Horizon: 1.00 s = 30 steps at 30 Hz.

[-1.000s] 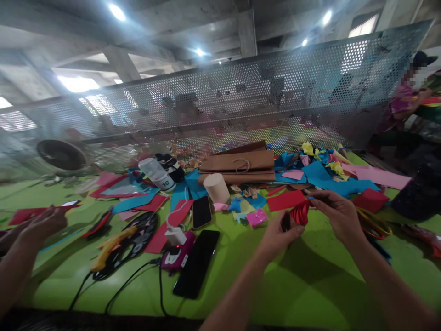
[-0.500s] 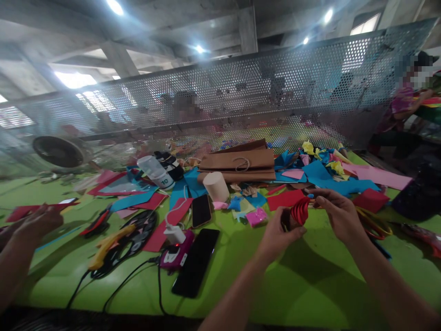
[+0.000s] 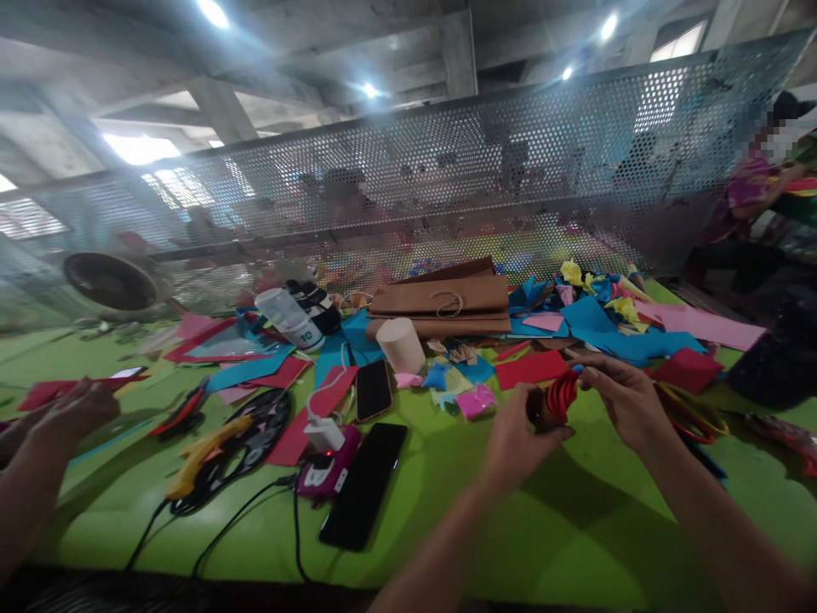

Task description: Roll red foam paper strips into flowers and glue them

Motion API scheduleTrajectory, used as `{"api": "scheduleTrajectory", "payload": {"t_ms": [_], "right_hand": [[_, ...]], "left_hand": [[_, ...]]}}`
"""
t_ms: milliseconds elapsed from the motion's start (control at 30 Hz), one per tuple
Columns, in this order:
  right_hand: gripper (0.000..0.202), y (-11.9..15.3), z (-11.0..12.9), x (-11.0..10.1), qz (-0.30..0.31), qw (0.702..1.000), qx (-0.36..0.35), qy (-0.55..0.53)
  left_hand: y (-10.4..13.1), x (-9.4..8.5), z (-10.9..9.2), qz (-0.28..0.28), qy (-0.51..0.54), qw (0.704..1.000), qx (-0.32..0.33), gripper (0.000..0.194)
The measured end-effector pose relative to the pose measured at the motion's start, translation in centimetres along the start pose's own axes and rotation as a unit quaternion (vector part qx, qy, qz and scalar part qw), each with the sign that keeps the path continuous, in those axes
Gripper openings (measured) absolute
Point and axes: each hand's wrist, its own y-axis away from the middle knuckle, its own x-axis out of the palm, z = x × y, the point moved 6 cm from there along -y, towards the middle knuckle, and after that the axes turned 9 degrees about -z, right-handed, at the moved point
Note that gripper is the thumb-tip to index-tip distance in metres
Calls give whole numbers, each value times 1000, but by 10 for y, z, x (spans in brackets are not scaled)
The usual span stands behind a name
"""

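Note:
My left hand is closed around a red piece of paper, pleated into ruffled layers. It is held upright above the green table. My right hand meets the top of the red piece, thumb and fingers pinched on a small blue piece. What the blue piece is, I cannot make out. Behind my hands lies a flat red paper sheet. Scissors with yellow handles lie beside my right wrist, partly hidden by it.
Left of my arms lie a black phone, a purple power adapter with cords, a second phone and a yellow-handled tool. A cream roll and brown paper stand farther back. A co-worker's hand works at far left.
My two hands and the red pleated paper have shifted slightly to the right. Both hands keep their hold.

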Motion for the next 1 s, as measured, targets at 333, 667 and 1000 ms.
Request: {"api": "scheduleTrajectory", "payload": {"t_ms": [333,667,1000], "right_hand": [[34,0,-1,2,3,1000,-8,30],[32,1,1,1,-3,999,-15,49],[33,0,1,0,-8,999,-26,47]], "left_hand": [[2,3,14,-63,-96,993,38,53],[3,5,12,-78,-155,983,52,54],[4,4,11,-85,-146,985,25,52]]}}
